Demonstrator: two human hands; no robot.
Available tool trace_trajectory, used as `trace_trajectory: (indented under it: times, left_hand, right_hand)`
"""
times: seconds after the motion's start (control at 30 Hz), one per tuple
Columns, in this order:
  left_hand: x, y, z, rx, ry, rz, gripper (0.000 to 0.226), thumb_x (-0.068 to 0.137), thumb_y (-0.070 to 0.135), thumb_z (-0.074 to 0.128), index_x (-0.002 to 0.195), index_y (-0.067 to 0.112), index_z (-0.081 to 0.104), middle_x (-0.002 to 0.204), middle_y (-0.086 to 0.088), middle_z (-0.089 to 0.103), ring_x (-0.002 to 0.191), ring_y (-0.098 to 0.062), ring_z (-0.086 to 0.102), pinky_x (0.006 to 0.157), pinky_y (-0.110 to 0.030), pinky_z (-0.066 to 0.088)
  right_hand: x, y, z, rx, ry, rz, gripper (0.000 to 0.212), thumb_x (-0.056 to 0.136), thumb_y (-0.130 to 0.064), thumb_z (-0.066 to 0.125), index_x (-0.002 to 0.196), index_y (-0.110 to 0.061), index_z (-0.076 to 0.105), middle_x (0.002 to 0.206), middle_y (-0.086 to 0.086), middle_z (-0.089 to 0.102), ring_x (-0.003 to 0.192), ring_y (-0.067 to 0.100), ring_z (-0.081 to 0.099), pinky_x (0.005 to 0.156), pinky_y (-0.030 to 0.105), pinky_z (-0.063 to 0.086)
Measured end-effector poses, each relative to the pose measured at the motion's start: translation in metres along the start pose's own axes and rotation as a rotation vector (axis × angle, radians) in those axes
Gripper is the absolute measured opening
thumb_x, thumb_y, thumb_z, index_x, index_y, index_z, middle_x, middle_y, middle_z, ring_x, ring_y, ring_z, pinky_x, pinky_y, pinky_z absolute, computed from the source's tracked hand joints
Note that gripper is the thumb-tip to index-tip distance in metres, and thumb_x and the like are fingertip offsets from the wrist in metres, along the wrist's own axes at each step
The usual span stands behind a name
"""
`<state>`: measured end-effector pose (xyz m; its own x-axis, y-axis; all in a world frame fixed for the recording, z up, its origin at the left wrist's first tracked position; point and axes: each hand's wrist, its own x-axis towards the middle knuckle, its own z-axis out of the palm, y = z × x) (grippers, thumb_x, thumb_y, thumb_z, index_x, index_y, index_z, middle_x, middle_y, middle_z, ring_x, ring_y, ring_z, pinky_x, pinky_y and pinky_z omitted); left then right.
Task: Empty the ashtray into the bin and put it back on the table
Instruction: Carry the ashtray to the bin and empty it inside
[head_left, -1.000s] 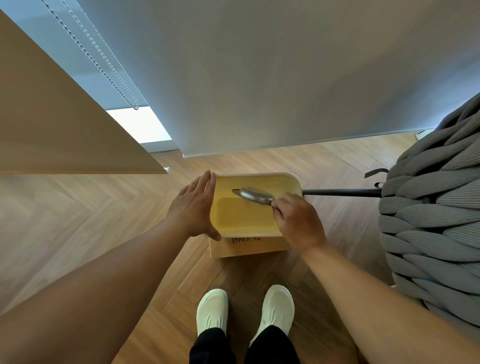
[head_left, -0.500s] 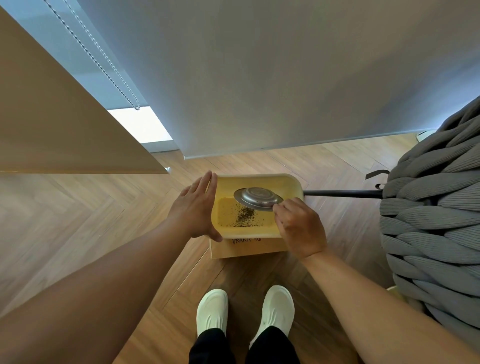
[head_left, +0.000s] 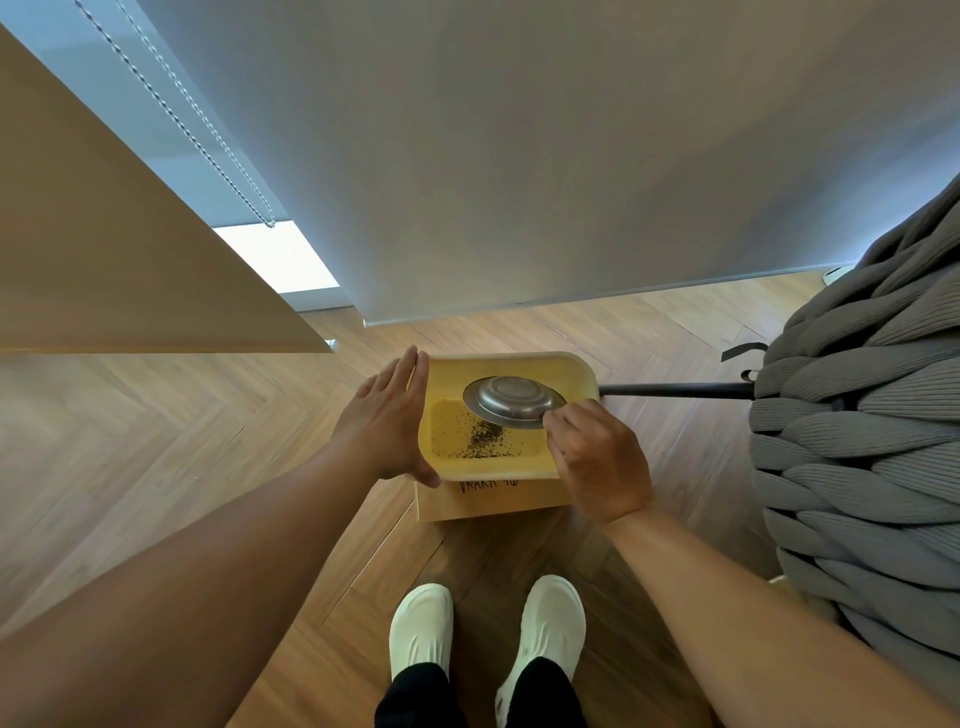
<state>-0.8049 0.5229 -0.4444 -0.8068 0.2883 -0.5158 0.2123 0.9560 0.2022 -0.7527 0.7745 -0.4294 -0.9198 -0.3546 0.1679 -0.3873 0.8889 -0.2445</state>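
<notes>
- Left hand (head_left: 388, 415) lies flat and open against the bin (head_left: 582, 376) wall, bracing it; right hand (head_left: 597, 462) pinches the rim of the ashtray (head_left: 511, 402).
- The ashtray hangs upside down over the bin, just ahead of the right hand.
- Ash (head_left: 485, 439) lies below; I'd tap gently, keeping low inside the rim.
</notes>
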Motion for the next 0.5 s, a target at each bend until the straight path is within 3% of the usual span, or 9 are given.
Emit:
trace_trajectory:
  times: [0.23, 0.37, 0.5]
  left_hand:
    - [0.0002, 0.0033, -0.0056, -0.007, -0.011, -0.014, 0.156, 0.049, 0.066, 0.086, 0.153, 0.013, -0.018, 0.165, -0.008, -0.014, 0.152, -0.026, -0.009, 0.121, -0.043, 0.006]
    - [-0.0002, 0.0059, -0.0081, 0.004, -0.003, -0.021, 0.152, 0.051, 0.066, 0.085, 0.154, 0.013, -0.015, 0.166, -0.008, -0.012, 0.152, -0.026, -0.007, 0.121, -0.044, 0.007]
    - [-0.0035, 0.0072, -0.0101, 0.009, 0.055, -0.009, 0.143, 0.056, 0.063, 0.084, 0.155, 0.013, -0.005, 0.166, -0.009, -0.004, 0.153, -0.027, -0.002, 0.121, -0.043, 0.009]
  right_hand:
    - [-0.0043, 0.0005, -0.0009, -0.017, 0.033, -0.018, 0.016, 0.079, 0.0, 0.077, 0.095, 0.003, 0.075, 0.085, 0.016, 0.075, 0.078, 0.028, 0.071, 0.069, 0.036, 0.062]
    - [-0.0047, -0.0005, -0.0024, 0.018, 0.039, 0.012, 0.013, 0.079, 0.002, 0.076, 0.091, 0.002, 0.076, 0.081, 0.015, 0.074, 0.074, 0.028, 0.07, 0.065, 0.035, 0.061]
    - [-0.0026, -0.0032, -0.0065, 0.155, 0.01, 0.189, 0.008, 0.082, 0.003, 0.073, 0.089, 0.001, 0.076, 0.077, 0.012, 0.072, 0.068, 0.026, 0.068, 0.061, 0.036, 0.06]
